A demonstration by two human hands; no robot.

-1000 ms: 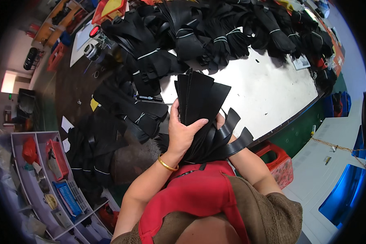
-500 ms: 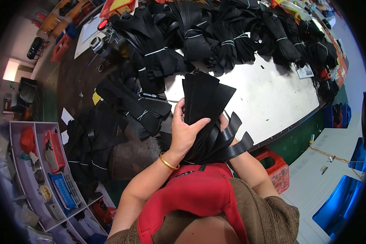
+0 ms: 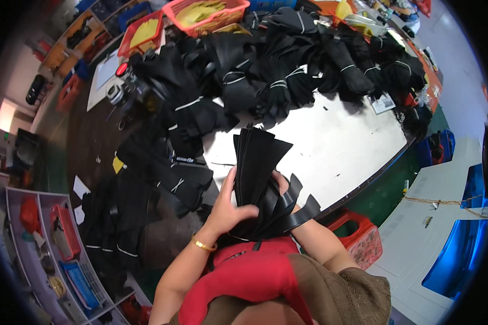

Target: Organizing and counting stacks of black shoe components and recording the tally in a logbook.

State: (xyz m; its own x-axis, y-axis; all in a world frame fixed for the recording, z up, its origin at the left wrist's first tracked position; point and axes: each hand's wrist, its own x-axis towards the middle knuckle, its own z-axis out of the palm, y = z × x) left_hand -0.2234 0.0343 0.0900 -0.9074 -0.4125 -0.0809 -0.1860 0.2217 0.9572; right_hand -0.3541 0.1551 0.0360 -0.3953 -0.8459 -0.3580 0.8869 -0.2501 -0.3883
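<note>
In front of my red apron, a bundle of flat black strips (image 3: pixel 255 168) stands tilted up, its wide ends fanned slightly apart. My left hand (image 3: pixel 225 205) is closed round its left side, thumb across the front and the other fingers partly hidden behind. On the right side, my right hand (image 3: pixel 281 185) grips the same bundle, mostly covered by it. Several loose strip ends (image 3: pixel 301 212) curl out over my right wrist. Left of my hands lies a tied black bundle (image 3: pixel 185 187) with a dark marker pen (image 3: pixel 188 161) at its upper edge.
Many tied black bundles (image 3: pixel 238 92) line the table's far side, beyond a white board (image 3: pixel 331 146). Orange baskets (image 3: pixel 206 24) with yellow pieces stand at the back. A shelf unit (image 3: pixel 43 197) is at the left, a red stool (image 3: pixel 360 244) at the right.
The view has shifted, bringing more of the back baskets into sight. My left thumb has slid down the front of the bundle; both hands still hold it.
</note>
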